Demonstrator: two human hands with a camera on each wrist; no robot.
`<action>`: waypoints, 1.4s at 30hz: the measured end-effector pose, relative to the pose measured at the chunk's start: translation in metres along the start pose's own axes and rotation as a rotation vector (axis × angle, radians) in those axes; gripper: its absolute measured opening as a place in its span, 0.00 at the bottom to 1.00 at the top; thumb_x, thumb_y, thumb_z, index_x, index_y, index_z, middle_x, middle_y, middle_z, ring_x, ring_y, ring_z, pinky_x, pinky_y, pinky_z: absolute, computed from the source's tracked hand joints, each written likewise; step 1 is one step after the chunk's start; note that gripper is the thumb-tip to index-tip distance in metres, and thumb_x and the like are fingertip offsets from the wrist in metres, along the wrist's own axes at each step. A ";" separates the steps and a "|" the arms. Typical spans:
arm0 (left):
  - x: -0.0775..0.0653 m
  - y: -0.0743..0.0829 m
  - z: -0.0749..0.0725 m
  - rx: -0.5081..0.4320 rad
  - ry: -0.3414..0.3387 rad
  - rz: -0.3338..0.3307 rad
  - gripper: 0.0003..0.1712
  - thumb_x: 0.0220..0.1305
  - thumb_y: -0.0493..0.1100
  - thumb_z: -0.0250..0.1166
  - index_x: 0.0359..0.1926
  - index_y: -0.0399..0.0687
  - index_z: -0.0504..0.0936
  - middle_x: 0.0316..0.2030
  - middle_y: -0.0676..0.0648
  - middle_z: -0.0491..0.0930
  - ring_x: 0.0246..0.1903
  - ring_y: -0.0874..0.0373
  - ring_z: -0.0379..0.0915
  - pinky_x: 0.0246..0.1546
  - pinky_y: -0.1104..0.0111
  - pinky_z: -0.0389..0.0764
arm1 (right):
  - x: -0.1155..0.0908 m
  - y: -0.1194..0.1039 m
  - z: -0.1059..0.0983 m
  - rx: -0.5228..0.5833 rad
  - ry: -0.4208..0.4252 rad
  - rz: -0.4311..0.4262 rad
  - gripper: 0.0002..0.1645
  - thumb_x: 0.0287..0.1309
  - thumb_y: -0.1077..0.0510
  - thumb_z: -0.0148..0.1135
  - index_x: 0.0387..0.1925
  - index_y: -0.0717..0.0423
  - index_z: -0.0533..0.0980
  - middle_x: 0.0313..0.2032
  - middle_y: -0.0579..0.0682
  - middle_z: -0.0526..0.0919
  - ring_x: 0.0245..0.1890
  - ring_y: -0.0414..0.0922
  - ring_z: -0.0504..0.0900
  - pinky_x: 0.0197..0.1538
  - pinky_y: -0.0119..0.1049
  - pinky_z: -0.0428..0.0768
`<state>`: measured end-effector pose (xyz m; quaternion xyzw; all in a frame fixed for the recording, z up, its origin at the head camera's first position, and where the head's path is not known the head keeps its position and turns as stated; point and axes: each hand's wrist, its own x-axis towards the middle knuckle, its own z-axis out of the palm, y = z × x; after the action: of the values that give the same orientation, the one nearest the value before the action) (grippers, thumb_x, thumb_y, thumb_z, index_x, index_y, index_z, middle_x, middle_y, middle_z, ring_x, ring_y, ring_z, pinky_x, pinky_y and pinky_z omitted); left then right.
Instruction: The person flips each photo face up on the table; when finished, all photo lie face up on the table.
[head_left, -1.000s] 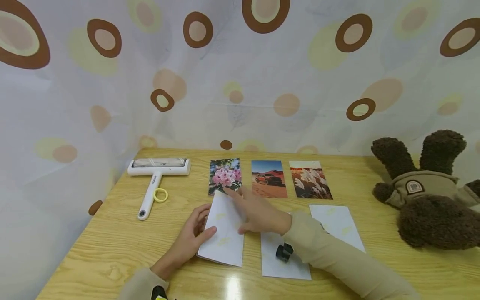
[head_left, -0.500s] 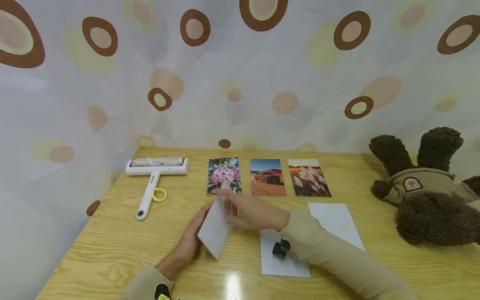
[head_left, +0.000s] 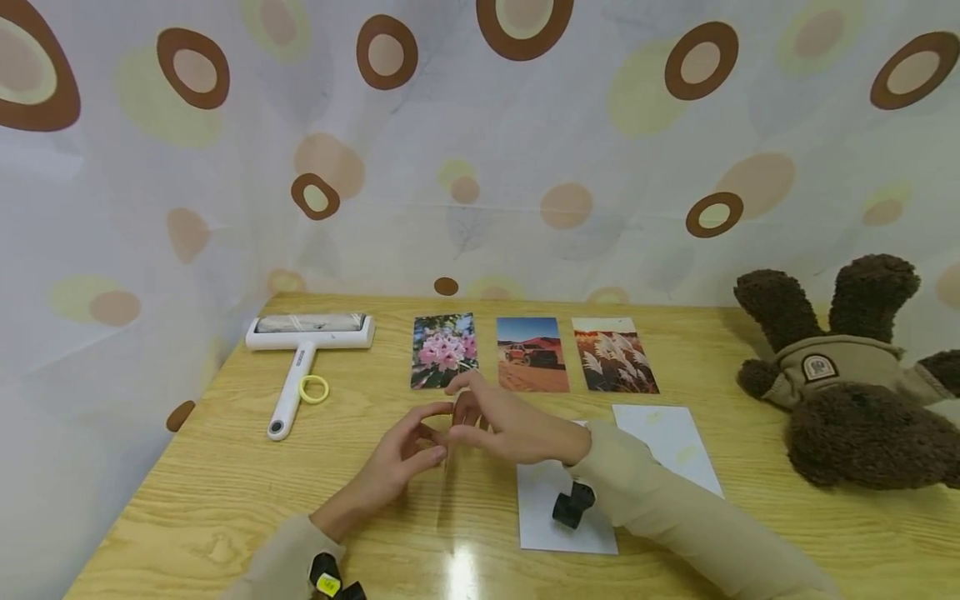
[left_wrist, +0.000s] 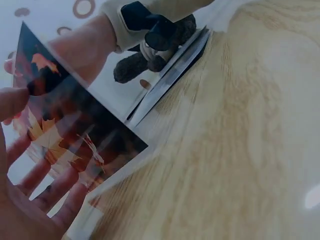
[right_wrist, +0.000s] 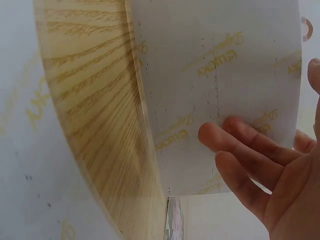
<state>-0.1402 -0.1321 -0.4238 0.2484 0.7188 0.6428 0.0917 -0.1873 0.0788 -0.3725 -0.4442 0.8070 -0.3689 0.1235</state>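
A photo print with an orange maple leaf stands on edge between my two hands, seen almost edge-on in the head view. My left hand holds it from the left, thumb near its top edge and fingers spread along the picture side. From the right, my right hand holds its far upper part. In the right wrist view, the right fingertips lie against its white back, which bears yellow lettering. Two white face-down prints lie to the right, one partly under my right forearm, the other farther back.
Photos of pink flowers, a red truck and pale grasses lie in a row at the back. A lint roller and yellow ring are at left. A brown plush toy lies at right.
The print has turned from showing its white back to standing edge-on to the head camera. My right hand has moved slightly left along it, and my left fingers have shifted toward the top edge.
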 end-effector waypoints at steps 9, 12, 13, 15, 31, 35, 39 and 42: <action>-0.001 -0.005 0.002 0.184 -0.004 0.076 0.34 0.64 0.36 0.63 0.69 0.45 0.62 0.57 0.35 0.68 0.37 0.59 0.76 0.38 0.68 0.80 | -0.010 0.002 -0.008 0.143 -0.061 0.011 0.32 0.69 0.50 0.54 0.66 0.53 0.51 0.36 0.45 0.83 0.37 0.35 0.81 0.43 0.34 0.79; 0.000 -0.004 -0.001 0.284 -0.020 0.084 0.35 0.63 0.39 0.65 0.69 0.49 0.63 0.57 0.38 0.66 0.40 0.55 0.73 0.40 0.67 0.79 | -0.014 0.007 -0.011 0.150 -0.067 -0.027 0.37 0.68 0.54 0.55 0.70 0.55 0.48 0.35 0.46 0.84 0.36 0.36 0.82 0.43 0.34 0.80; 0.000 -0.003 -0.002 0.312 -0.027 0.081 0.35 0.63 0.39 0.65 0.69 0.50 0.63 0.58 0.39 0.65 0.41 0.53 0.72 0.41 0.66 0.79 | -0.015 0.008 -0.012 0.147 -0.068 -0.041 0.38 0.68 0.55 0.55 0.70 0.56 0.47 0.35 0.46 0.84 0.35 0.37 0.82 0.43 0.34 0.81; 0.000 -0.002 -0.004 0.352 -0.049 0.073 0.35 0.63 0.41 0.65 0.69 0.52 0.63 0.60 0.40 0.63 0.44 0.52 0.70 0.43 0.64 0.77 | -0.016 0.011 -0.013 0.144 -0.080 -0.074 0.39 0.68 0.57 0.55 0.71 0.58 0.47 0.34 0.48 0.84 0.34 0.37 0.82 0.42 0.33 0.81; -0.004 0.008 0.001 0.766 -0.059 -0.012 0.33 0.59 0.54 0.68 0.64 0.55 0.72 0.61 0.48 0.68 0.54 0.52 0.65 0.44 0.62 0.58 | -0.020 0.021 -0.014 -0.018 -0.169 -0.011 0.43 0.63 0.53 0.62 0.70 0.68 0.54 0.37 0.51 0.87 0.19 0.31 0.75 0.29 0.27 0.77; -0.007 0.008 0.003 0.798 -0.061 -0.028 0.30 0.58 0.52 0.69 0.61 0.52 0.75 0.61 0.48 0.69 0.51 0.53 0.63 0.42 0.63 0.57 | -0.020 0.021 -0.010 -0.060 -0.184 0.046 0.42 0.62 0.52 0.63 0.69 0.69 0.58 0.36 0.50 0.87 0.20 0.32 0.76 0.29 0.27 0.75; -0.008 0.006 0.003 0.840 -0.058 -0.027 0.29 0.58 0.52 0.69 0.60 0.52 0.75 0.60 0.48 0.69 0.51 0.54 0.64 0.44 0.62 0.62 | -0.017 0.020 -0.007 -0.074 -0.194 0.097 0.42 0.61 0.52 0.64 0.69 0.67 0.58 0.29 0.45 0.86 0.23 0.32 0.78 0.33 0.27 0.76; -0.008 0.005 0.001 0.863 -0.060 -0.041 0.29 0.58 0.53 0.69 0.60 0.53 0.75 0.60 0.48 0.69 0.52 0.54 0.64 0.45 0.60 0.64 | -0.014 0.019 -0.006 -0.088 -0.196 0.116 0.42 0.60 0.53 0.65 0.69 0.66 0.59 0.26 0.42 0.84 0.24 0.31 0.78 0.34 0.27 0.76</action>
<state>-0.1316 -0.1353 -0.4208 0.2681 0.9235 0.2739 0.0129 -0.1945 0.0992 -0.3829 -0.4356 0.8310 -0.2799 0.2033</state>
